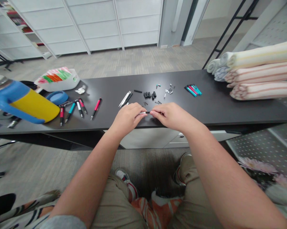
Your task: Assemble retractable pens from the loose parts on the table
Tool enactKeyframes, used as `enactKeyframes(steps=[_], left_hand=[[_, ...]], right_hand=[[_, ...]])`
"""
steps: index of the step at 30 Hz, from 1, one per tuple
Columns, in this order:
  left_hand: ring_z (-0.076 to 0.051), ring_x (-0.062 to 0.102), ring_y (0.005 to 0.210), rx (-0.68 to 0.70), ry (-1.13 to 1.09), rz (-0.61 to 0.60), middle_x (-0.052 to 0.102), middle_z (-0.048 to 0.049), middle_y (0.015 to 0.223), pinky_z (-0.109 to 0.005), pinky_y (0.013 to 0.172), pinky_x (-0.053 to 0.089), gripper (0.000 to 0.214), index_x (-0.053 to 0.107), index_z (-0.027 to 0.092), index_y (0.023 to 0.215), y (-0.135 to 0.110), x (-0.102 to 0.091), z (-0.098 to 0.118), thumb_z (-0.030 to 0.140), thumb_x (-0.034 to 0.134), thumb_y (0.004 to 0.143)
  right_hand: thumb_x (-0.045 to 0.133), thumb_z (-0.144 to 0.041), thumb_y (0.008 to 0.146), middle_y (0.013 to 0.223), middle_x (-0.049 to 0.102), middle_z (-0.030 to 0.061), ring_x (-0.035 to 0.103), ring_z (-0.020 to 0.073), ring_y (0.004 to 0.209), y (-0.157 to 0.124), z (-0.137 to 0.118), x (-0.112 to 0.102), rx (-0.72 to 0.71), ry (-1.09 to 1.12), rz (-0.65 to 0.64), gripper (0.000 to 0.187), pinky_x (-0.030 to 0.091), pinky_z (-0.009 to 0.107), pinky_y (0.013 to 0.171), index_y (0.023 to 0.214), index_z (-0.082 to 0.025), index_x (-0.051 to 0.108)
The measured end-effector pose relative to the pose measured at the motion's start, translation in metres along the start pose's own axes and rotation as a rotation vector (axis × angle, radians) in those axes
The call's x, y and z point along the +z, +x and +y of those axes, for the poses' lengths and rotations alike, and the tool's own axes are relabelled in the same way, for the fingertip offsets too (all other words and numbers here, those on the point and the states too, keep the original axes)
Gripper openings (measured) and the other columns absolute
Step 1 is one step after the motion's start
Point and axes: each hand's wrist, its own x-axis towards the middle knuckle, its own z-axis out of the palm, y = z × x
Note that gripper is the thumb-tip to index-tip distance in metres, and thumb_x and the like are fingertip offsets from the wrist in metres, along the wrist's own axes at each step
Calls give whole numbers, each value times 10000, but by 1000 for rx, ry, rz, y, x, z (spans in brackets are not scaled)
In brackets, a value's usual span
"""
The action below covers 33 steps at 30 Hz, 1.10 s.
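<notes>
Near the front edge of the dark table, my left hand (128, 118) pinches the white end of a thin pen refill (147, 112). The dark end of that piece sits between the closed fingertips of my right hand (169, 116). How far it runs inside the fingers is hidden. Behind my left hand lies a bundle of white and black refills (125, 99). Several black rubber grips (149, 95) and a dark tube (138, 91) lie just beyond both hands. Small springs (158, 102) and silvery pen tips (170, 89) are scattered farther right.
Teal, red and black pen barrels (193, 90) lie to the right, before rolled striped cloths (260, 73). On the left are several assembled pens (73, 109), a red pen (96, 108), a blue-yellow jug (26, 100), a blue lid (57, 97) and a white basket (71, 81).
</notes>
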Motion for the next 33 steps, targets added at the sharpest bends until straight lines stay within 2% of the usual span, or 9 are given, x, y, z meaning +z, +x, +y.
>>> enactKeyframes(steps=[6, 10, 15, 19, 25, 28, 31, 33], left_hand=[[-230, 695, 989, 2, 44, 10, 763, -66, 1030, -396, 901, 470, 208, 715, 215, 1065, -2, 1, -1, 367, 574, 1067], [-235, 701, 1001, 1, 112, 60, 776, -65, 1048, -415, 907, 442, 218, 714, 212, 1030, -2, -1, 2, 380, 580, 1064], [-234, 703, 1034, -25, 110, 74, 791, -58, 1133, -430, 937, 423, 228, 723, 235, 1103, 0, -1, 6, 385, 554, 1076], [-246, 689, 1008, -25, 163, 99, 790, -65, 1058, -448, 929, 407, 241, 728, 229, 1051, -2, 0, 7, 388, 548, 1077], [-242, 683, 966, 13, 226, 131, 782, -59, 1002, -438, 902, 417, 240, 732, 219, 1017, -6, 1, 7, 387, 568, 1071], [-235, 697, 1002, -12, 183, 118, 794, -56, 1046, -425, 918, 431, 228, 744, 230, 1060, -5, 3, 4, 382, 575, 1070], [-222, 707, 1009, -43, 125, 125, 803, -45, 1068, -399, 912, 455, 204, 751, 234, 1080, -2, 6, -1, 383, 613, 1053], [-218, 709, 1003, -54, 89, 135, 807, -37, 1072, -386, 904, 469, 180, 755, 233, 1081, 0, 7, -3, 372, 649, 1034]], right_hand=[[483, -371, 1065, 738, 674, 20, 562, 179, 698, 0, -5, -4, 40, 35, -48, 345, 333, 316, 673, 817, -219, 669], [488, -371, 1060, 722, 644, 6, 540, 167, 675, 0, -8, -2, 39, 51, -17, 329, 332, 310, 675, 820, -219, 654], [464, -384, 1071, 760, 662, 15, 575, 175, 730, 1, -7, 1, 50, 75, 36, 352, 346, 306, 697, 811, -219, 633], [464, -386, 1066, 737, 638, 9, 540, 170, 702, 3, -9, 3, 81, 70, 35, 360, 324, 311, 677, 779, -222, 606], [490, -420, 1054, 692, 640, -2, 537, 158, 663, 3, -16, 1, 163, 107, 27, 386, 320, 309, 649, 769, -217, 652], [576, -483, 1016, 791, 717, 5, 586, 158, 691, 0, -15, -5, 196, 125, 24, 334, 368, 299, 666, 881, -222, 733], [643, -555, 976, 893, 755, 21, 621, 165, 713, -7, -13, -19, 243, 100, 125, 357, 418, 299, 694, 1031, -226, 769], [609, -580, 1000, 847, 738, 26, 617, 162, 679, -17, -17, -33, 270, 73, 290, 399, 435, 303, 688, 1007, -215, 770]])
